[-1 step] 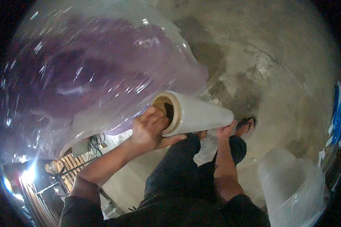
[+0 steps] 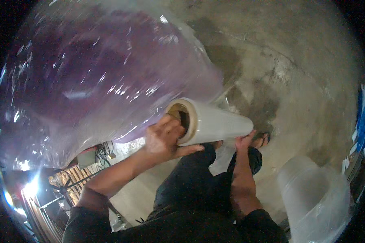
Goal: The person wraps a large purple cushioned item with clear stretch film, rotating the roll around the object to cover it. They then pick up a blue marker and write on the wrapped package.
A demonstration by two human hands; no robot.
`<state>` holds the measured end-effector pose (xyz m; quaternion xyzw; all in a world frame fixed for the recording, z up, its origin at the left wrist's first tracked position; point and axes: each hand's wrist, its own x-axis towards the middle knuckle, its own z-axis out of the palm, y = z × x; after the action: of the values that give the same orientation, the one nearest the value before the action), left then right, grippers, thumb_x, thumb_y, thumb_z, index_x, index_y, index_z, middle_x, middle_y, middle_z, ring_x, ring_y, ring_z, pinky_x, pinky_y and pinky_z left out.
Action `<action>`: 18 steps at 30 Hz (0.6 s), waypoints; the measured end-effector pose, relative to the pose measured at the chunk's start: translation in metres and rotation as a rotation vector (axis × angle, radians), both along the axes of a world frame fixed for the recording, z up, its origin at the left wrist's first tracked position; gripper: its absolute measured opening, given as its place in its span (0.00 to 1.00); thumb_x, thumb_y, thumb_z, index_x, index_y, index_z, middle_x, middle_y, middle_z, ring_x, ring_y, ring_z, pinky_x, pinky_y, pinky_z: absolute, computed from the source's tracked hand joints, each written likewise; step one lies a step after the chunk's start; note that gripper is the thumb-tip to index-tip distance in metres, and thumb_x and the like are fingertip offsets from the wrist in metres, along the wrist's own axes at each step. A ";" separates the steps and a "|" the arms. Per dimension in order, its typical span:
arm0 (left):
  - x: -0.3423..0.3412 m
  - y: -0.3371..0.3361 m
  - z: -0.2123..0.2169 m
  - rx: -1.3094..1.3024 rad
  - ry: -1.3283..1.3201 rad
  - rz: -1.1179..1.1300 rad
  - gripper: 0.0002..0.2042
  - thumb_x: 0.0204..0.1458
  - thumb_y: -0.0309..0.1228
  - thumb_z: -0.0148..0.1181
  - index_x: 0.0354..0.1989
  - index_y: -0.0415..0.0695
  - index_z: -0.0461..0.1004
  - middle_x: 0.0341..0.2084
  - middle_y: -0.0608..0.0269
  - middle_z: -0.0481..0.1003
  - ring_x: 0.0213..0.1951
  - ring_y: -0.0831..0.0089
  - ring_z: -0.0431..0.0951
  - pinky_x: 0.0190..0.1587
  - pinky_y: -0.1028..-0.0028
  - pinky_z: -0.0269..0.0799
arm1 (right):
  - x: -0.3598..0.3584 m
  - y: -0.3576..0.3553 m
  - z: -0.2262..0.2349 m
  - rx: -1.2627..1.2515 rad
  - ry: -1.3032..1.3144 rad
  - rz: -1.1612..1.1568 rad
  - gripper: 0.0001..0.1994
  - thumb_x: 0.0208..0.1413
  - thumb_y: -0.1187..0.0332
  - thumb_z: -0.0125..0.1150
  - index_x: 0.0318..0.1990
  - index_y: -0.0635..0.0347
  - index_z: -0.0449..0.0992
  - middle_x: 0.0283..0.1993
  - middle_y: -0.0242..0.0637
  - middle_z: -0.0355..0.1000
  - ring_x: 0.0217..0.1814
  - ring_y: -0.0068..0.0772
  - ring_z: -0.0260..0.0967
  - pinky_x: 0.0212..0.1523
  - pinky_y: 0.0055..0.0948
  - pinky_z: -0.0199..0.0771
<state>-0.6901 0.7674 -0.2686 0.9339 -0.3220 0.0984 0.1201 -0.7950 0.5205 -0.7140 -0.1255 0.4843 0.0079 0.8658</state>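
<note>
I hold a white roll of stretch film point(image 2: 219, 121) with a cardboard core, lying roughly level in front of me. My left hand point(image 2: 162, 139) grips its near end, fingers hooked into the open core. At the far end my right hand point(image 2: 244, 142) is closed on the roll. A clear sheet of film runs from the roll onto a big purple load point(image 2: 109, 73), which is covered in shiny film and fills the upper left of the view.
Stained concrete floor point(image 2: 304, 81) spreads to the right. My foot in a sandal point(image 2: 264, 139) stands below the roll. A bundle in clear plastic point(image 2: 312, 202) sits at lower right, a wooden pallet point(image 2: 65, 182) with cables at lower left, and blue material point(image 2: 361, 121) at the right rim.
</note>
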 end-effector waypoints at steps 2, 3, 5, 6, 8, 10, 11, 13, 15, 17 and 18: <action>-0.036 0.006 0.012 -0.059 0.028 0.012 0.28 0.35 0.58 0.79 0.24 0.44 0.77 0.25 0.60 0.74 0.32 0.61 0.78 0.26 0.66 0.78 | -0.049 0.000 0.028 -0.021 -0.088 -0.049 0.35 0.68 0.35 0.36 0.66 0.55 0.66 0.66 0.39 0.67 0.67 0.47 0.65 0.68 0.50 0.65; -0.056 0.007 0.012 -0.089 0.050 -0.011 0.28 0.35 0.59 0.78 0.24 0.45 0.77 0.25 0.61 0.74 0.32 0.62 0.78 0.26 0.65 0.78 | -0.078 0.002 0.039 -0.030 -0.130 -0.071 0.36 0.69 0.35 0.34 0.67 0.55 0.65 0.68 0.40 0.66 0.68 0.48 0.64 0.70 0.51 0.63; -0.098 0.011 0.018 -0.113 0.088 -0.015 0.27 0.37 0.60 0.77 0.22 0.48 0.75 0.23 0.63 0.73 0.31 0.63 0.78 0.26 0.66 0.79 | -0.136 0.014 0.062 -0.160 -0.190 -0.019 0.36 0.69 0.35 0.32 0.69 0.55 0.62 0.69 0.42 0.65 0.71 0.50 0.62 0.71 0.54 0.61; -0.123 0.013 0.021 -0.129 0.037 -0.010 0.26 0.36 0.59 0.77 0.21 0.49 0.74 0.24 0.64 0.72 0.32 0.64 0.77 0.28 0.68 0.79 | -0.167 0.021 0.072 -0.281 -0.211 0.053 0.37 0.69 0.35 0.32 0.70 0.55 0.61 0.70 0.42 0.64 0.71 0.50 0.62 0.72 0.55 0.60; -0.170 0.027 0.027 -0.084 0.231 0.003 0.26 0.35 0.58 0.77 0.21 0.49 0.73 0.25 0.65 0.72 0.35 0.66 0.77 0.30 0.69 0.80 | -0.222 0.039 0.083 -0.305 -0.192 0.025 0.38 0.68 0.34 0.31 0.71 0.55 0.61 0.71 0.42 0.63 0.72 0.51 0.61 0.72 0.56 0.59; -0.214 0.045 0.026 -0.180 0.198 -0.047 0.25 0.34 0.58 0.77 0.21 0.49 0.73 0.26 0.65 0.72 0.36 0.67 0.77 0.31 0.70 0.80 | -0.277 0.057 0.088 -0.110 -0.113 -0.185 0.38 0.68 0.34 0.31 0.70 0.55 0.61 0.72 0.43 0.63 0.72 0.52 0.60 0.72 0.56 0.59; -0.230 0.054 0.024 -0.200 0.193 -0.091 0.25 0.34 0.58 0.77 0.21 0.49 0.73 0.26 0.65 0.73 0.37 0.67 0.77 0.32 0.70 0.80 | -0.301 0.065 0.090 -0.057 -0.003 -0.212 0.38 0.67 0.33 0.31 0.69 0.54 0.63 0.72 0.42 0.63 0.72 0.53 0.60 0.71 0.56 0.60; -0.270 0.078 0.024 -0.162 0.142 -0.148 0.26 0.33 0.57 0.77 0.22 0.49 0.74 0.27 0.65 0.73 0.37 0.67 0.77 0.32 0.71 0.80 | -0.348 0.093 0.086 -0.094 -0.126 -0.198 0.38 0.67 0.33 0.32 0.70 0.53 0.62 0.72 0.43 0.61 0.73 0.53 0.58 0.71 0.57 0.60; -0.302 0.100 0.026 -0.148 0.155 -0.181 0.26 0.33 0.57 0.78 0.22 0.48 0.75 0.27 0.64 0.74 0.36 0.68 0.77 0.32 0.70 0.81 | -0.389 0.119 0.086 -0.080 -0.113 -0.223 0.38 0.67 0.33 0.32 0.70 0.53 0.62 0.73 0.42 0.61 0.74 0.53 0.58 0.71 0.57 0.59; -0.322 0.131 0.032 -0.146 0.214 -0.218 0.26 0.32 0.57 0.78 0.23 0.48 0.76 0.28 0.63 0.75 0.37 0.67 0.78 0.32 0.70 0.81 | -0.409 0.155 0.083 -0.017 0.000 -0.307 0.39 0.67 0.32 0.33 0.71 0.53 0.61 0.73 0.41 0.61 0.74 0.52 0.58 0.71 0.57 0.59; -0.332 0.146 0.036 -0.105 0.240 -0.216 0.26 0.32 0.57 0.78 0.23 0.47 0.76 0.28 0.63 0.75 0.37 0.67 0.78 0.32 0.70 0.81 | -0.419 0.177 0.084 -0.025 -0.026 -0.308 0.39 0.67 0.32 0.33 0.71 0.54 0.61 0.73 0.41 0.61 0.74 0.52 0.58 0.72 0.56 0.59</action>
<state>-1.0225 0.9133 -0.2326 0.8915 -0.3982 -0.0107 0.2160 -1.2144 0.6972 -0.6300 -0.0604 0.4865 -0.1327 0.8614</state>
